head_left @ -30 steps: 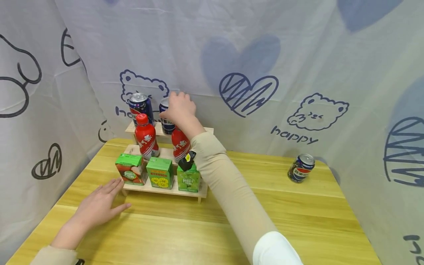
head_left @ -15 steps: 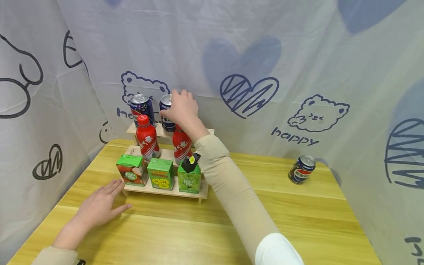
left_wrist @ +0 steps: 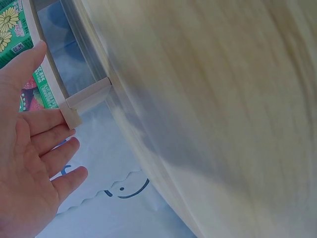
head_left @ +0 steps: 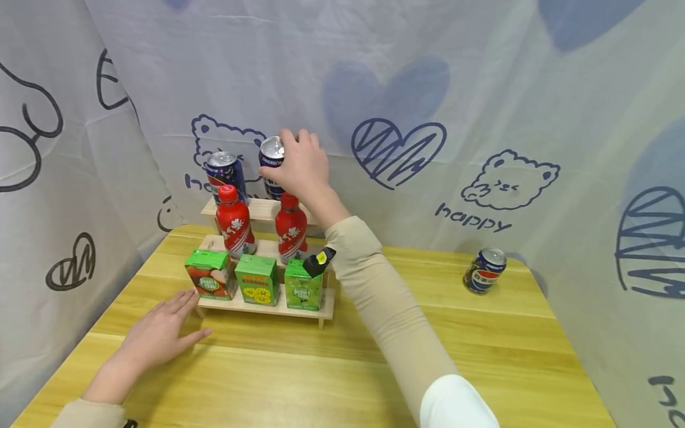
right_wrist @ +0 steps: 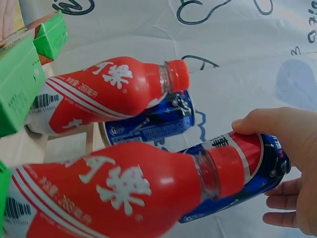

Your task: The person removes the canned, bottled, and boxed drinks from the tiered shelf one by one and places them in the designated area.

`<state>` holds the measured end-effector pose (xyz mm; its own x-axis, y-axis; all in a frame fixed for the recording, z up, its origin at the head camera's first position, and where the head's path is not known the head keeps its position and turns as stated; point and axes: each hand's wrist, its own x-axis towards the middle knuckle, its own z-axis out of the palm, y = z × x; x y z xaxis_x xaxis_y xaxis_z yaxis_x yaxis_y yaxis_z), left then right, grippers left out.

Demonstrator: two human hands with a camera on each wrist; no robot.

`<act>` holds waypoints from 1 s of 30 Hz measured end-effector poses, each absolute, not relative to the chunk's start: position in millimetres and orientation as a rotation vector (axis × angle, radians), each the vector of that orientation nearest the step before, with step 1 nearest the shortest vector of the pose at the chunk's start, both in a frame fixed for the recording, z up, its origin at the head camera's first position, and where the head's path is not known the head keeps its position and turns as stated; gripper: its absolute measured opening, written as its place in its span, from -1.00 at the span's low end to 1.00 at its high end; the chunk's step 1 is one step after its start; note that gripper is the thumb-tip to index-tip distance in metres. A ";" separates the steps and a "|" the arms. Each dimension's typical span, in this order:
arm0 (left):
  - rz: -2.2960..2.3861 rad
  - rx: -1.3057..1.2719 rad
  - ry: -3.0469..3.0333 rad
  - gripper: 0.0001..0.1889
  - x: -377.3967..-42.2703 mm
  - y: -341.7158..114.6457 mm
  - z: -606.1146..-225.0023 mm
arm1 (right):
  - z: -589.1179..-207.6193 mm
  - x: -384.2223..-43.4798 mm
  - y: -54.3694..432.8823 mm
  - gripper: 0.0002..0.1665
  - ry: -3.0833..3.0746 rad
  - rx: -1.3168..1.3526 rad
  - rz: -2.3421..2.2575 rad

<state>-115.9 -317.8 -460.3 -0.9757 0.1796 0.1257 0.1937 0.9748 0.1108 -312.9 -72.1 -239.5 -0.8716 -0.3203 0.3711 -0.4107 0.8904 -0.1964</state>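
My right hand (head_left: 302,163) grips a blue Pepsi can (head_left: 272,153) from its right side, thumb towards me, just above the top board of a small wooden tiered shelf (head_left: 254,211). In the right wrist view the held can (right_wrist: 275,156) slants behind a red bottle. Down at the shelf's front left corner, my left hand (head_left: 155,333) touches the wood with its fingers extended. The left wrist view has these fingers against the end of a shelf leg (left_wrist: 73,118). Another blue can (head_left: 222,169) stands at the top left.
Two red bottles (head_left: 233,223) stand on the middle tier. On the bottom tier are three green juice boxes (head_left: 258,282). A separate Pepsi can (head_left: 484,271) stands at the right of the wooden table (head_left: 428,333). Patterned cloth (head_left: 396,101) hangs behind.
My right hand has raised the Pepsi can off the top board, moving up and slightly right. The right-hand red bottle shows more fully now. My left hand stays in place.
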 end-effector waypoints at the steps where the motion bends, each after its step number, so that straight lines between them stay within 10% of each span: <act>1: -0.185 -0.284 -3.007 -0.09 -116.1 -317.8 -460.0 | -238.9 -313.0 -69.3 -0.09 -2.713 0.544 0.394; 30: -0.195 -0.276 -3.033 -0.08 -115.2 -318.2 -458.7 | -264.3 -313.7 49.5 -0.10 -2.574 0.418 0.552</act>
